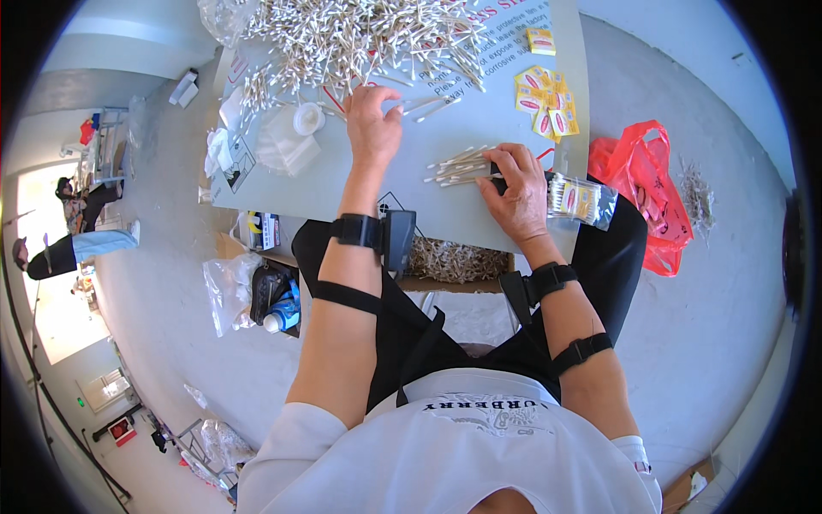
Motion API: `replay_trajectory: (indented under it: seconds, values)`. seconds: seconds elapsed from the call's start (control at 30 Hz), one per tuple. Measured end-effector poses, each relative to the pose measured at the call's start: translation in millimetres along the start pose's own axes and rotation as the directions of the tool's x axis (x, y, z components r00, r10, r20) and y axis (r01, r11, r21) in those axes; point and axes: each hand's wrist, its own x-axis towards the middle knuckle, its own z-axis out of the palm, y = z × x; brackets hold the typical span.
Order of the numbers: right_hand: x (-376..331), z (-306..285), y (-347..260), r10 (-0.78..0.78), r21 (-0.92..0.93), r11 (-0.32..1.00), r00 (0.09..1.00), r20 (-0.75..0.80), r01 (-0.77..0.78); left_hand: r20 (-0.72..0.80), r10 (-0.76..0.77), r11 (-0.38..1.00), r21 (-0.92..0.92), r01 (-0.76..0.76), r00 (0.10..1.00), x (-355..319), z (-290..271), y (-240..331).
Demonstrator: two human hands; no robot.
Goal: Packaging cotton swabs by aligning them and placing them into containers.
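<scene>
A large heap of loose cotton swabs (342, 38) covers the far part of the grey table. At its near edge is my left hand (374, 124), fingers curled down among the stray swabs; whatever lies under its fingertips is hidden. Farther right and nearer, my right hand (520, 193) is closed on a small bunch of cotton swabs (458, 167), their tips pointing left. A clear packet (582, 202) with swabs and a yellow card inside lies right beside that hand, at the table's near right edge. Small yellow cards (548, 103) are scattered at the far right.
Clear plastic bags (287, 146) and a round white container (308, 119) sit left of my left hand. Below the table stands a box of swabs (454, 261). A red plastic bag (646, 197) hangs at the right. Other people (64, 253) are at the far left.
</scene>
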Motion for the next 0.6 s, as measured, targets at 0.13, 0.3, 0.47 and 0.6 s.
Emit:
replay_trajectory:
  seconds: [0.13, 0.3, 0.47, 0.6]
  values:
    - [-1.6, -0.3, 1.8, 0.005, -0.006, 1.0, 1.0, 0.0, -0.005, 0.212, 0.097, 0.995, 0.006, -0.101, 0.973, 18.7, 3.1, 5.6]
    - [-1.1, 0.7, 1.5, 0.0, 0.007, 1.0, 1.0, -0.002, 0.0, 0.313, 0.015, 0.991, 0.119, -0.055, 0.95, 29.7, 13.4, 3.6]
    - [-1.7, 0.8, 2.2, 0.007, 0.014, 1.0, 1.0, 0.0, -0.007, 0.23, -0.08, 0.986, 0.163, 0.043, 0.97, 28.6, 17.1, 2.2]
    - [-0.9, 0.6, 1.1, 0.003, 0.007, 1.0, 1.0, 0.003, -0.003, 0.176, -0.076, 0.997, -0.008, 0.079, 0.981, 24.7, 12.6, 1.7]
